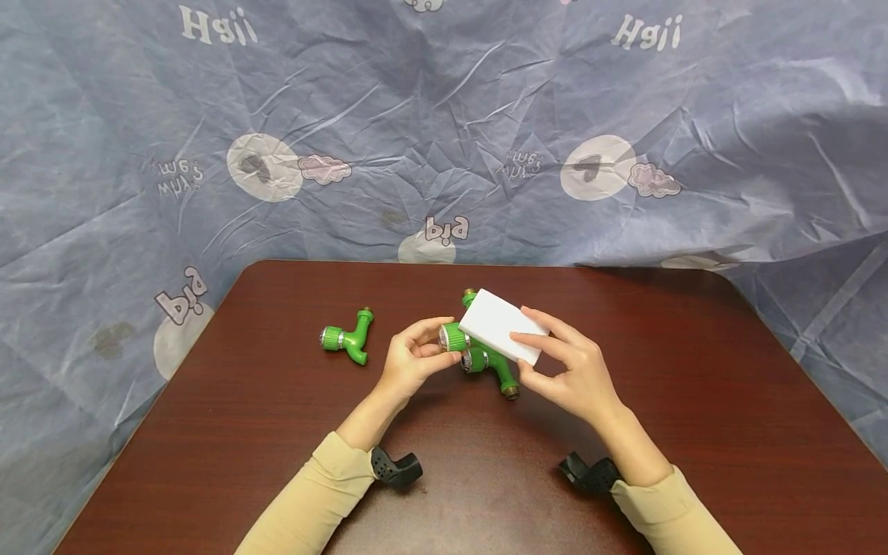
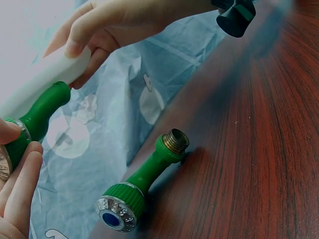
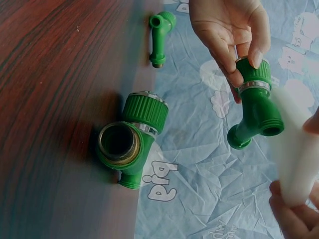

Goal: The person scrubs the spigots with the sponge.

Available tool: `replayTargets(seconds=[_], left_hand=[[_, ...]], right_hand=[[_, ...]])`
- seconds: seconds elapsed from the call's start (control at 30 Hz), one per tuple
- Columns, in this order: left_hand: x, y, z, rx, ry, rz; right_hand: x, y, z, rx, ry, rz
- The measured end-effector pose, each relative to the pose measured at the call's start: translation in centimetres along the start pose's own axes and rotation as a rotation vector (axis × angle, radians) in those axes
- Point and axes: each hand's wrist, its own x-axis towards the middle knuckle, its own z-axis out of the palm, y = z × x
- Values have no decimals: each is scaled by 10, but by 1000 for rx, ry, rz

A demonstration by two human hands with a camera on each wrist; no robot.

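Note:
My left hand (image 1: 405,362) pinches a green tap (image 1: 454,337) by its ribbed knob, thumb on one side and fingers on the other. In my right hand (image 1: 572,370) is a white sponge (image 1: 502,327), a flat rectangular block gripped at its right end between thumb and fingers. The sponge lies against the body of the held tap and hides much of it in the head view. Seen from the right wrist, the tap's spout (image 3: 271,127) and green body are raised off the table beside the sponge.
A second green tap (image 1: 501,371) with a brass threaded end lies on the dark wooden table (image 1: 277,462), just below the hands. Another green tap (image 1: 354,339) lies to the left. Behind the table hangs a blue-grey patterned cloth (image 1: 444,139).

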Motion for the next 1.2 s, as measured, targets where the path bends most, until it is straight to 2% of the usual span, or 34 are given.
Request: replayTargets(seconds=[0.1, 0.2, 0.33, 0.47, 0.67, 0.9, 1.1, 1.2], left_hand=[[0, 1, 0, 5, 26, 15], [0, 1, 0, 37, 58, 22], [0, 0, 0, 70, 87, 10], [0, -1, 0, 78, 106, -5], [0, -1, 1, 101, 115, 3], [0, 2, 3, 107, 148, 22], [1, 1, 1, 95, 192, 9], [2, -1, -1, 87, 208, 0]], right_hand=[[0, 0, 0, 27, -16, -14], [1, -1, 0, 12, 5, -3], [2, -2, 1, 28, 37, -6], [3, -4, 1, 63, 10, -40], [2, -4, 1, 2, 29, -28], [2, -3, 4, 25, -14, -90], [2, -2, 3, -93, 70, -37], [2, -4, 4, -78, 65, -51]])
